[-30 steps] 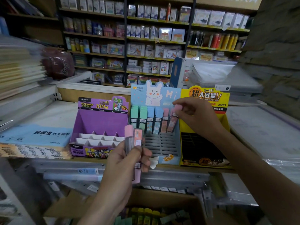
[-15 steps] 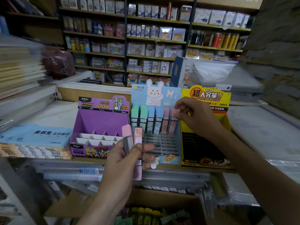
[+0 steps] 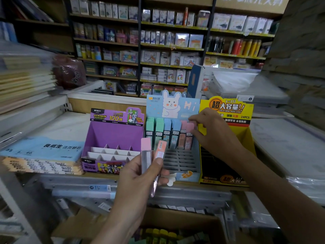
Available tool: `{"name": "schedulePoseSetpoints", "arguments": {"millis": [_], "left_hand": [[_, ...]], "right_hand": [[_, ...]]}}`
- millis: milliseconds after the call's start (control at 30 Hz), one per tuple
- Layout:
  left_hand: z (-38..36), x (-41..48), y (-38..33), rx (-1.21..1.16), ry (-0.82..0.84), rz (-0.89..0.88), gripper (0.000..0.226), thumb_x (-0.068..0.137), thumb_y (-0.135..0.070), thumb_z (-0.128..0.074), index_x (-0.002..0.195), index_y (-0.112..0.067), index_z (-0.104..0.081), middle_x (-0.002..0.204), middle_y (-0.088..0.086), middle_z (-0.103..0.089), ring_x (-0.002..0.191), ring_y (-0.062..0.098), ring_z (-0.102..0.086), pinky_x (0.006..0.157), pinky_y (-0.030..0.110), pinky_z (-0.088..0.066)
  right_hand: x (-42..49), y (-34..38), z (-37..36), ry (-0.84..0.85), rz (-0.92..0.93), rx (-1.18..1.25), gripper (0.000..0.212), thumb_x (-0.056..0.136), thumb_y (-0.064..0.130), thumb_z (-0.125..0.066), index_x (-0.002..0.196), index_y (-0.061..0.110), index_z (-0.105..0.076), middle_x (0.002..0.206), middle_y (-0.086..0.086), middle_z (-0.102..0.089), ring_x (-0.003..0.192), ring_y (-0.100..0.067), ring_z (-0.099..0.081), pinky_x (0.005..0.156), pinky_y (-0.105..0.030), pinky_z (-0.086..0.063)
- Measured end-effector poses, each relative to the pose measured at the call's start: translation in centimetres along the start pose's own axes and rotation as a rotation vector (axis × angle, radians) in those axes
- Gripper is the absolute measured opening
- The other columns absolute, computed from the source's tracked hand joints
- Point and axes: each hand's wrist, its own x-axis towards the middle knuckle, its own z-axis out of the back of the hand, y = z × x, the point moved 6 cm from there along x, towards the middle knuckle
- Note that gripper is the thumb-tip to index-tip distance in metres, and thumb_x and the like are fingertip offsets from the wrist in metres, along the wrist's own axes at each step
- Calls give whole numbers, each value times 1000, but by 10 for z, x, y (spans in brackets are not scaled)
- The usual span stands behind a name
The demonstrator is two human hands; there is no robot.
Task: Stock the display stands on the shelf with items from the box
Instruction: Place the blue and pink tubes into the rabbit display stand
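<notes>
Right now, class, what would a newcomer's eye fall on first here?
The blue rabbit stand mid-shelf, where the right hand pinches a pink case at its back row's right end. Nearer, the left hand grips two spare cases. Purple stand flanks it left, yellow stand right.

free front slots [image 3: 177, 161] in blue stand [image 3: 186, 176], purple stand [image 3: 114, 132] and yellow stand [image 3: 246, 136] flanking

Dim, even indoor light; edges smeared and bowed by the wide lens, centre sharper.
</notes>
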Motion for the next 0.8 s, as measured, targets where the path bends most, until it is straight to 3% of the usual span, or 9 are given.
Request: {"name": "schedulePoseSetpoints", "arguments": {"millis": [100,167,233,300,433,600,800], "left_hand": [[-2,0,0,12,19,-4,15,83,-29,-76,94,-19,-79,81,6,-74,78,23,-75,66,27,-58],[-5,0,0,9,29,-7,18,82,-27,-77,97,-17,-79,83,6,-75,77,23,-75,66,27,-59],[-9,-1,-1,2,32,0,20,81,-26,-77,98,-17,-79,88,9,-78,78,25,-76,67,28,-60],[-12,-2,-1,4,60,10,22,80,-29,-77,100,-20,-79,94,11,-79,81,27,-77,70,31,-62],[-13,-5,0,-16,114,39,29,78,-34,-77,104,-23,-79,100,11,-79,90,28,-77,74,30,-62],[3,-3,2,-68,24,27,26,81,-25,-74,106,-21,-79,91,14,-78,88,24,-77,74,26,-61],[8,3,-3,-57,-6,-38,25,81,-22,-76,106,-24,-79,81,9,-75,77,20,-74,64,23,-58]], "right_hand": [[-11,17,11,-88,-97,371,13,89,14,-74,102,18,-73,83,5,-66,72,-4,-58,66,-10,-44],[-17,34,5,49,-143,689,5,91,18,-73,95,16,-75,78,-1,-72,68,-8,-66,62,-16,-52],[-24,49,-5,219,-157,850,12,92,22,-71,100,13,-74,77,-8,-73,62,-10,-67,56,-20,-52],[-29,56,-14,297,-142,874,15,91,20,-72,103,12,-74,75,-8,-73,57,-7,-64,53,-20,-50],[-31,46,-11,221,-206,1015,7,86,7,-77,92,4,-76,75,-18,-73,56,-18,-67,53,-27,-54],[-34,24,-1,145,-305,1115,18,80,9,-79,88,-5,-71,77,-25,-72,66,-33,-72,59,-32,-59],[-47,20,-3,254,-329,1112,29,70,8,-83,86,-9,-65,82,-24,-72,65,-30,-70,62,-33,-60]]}}
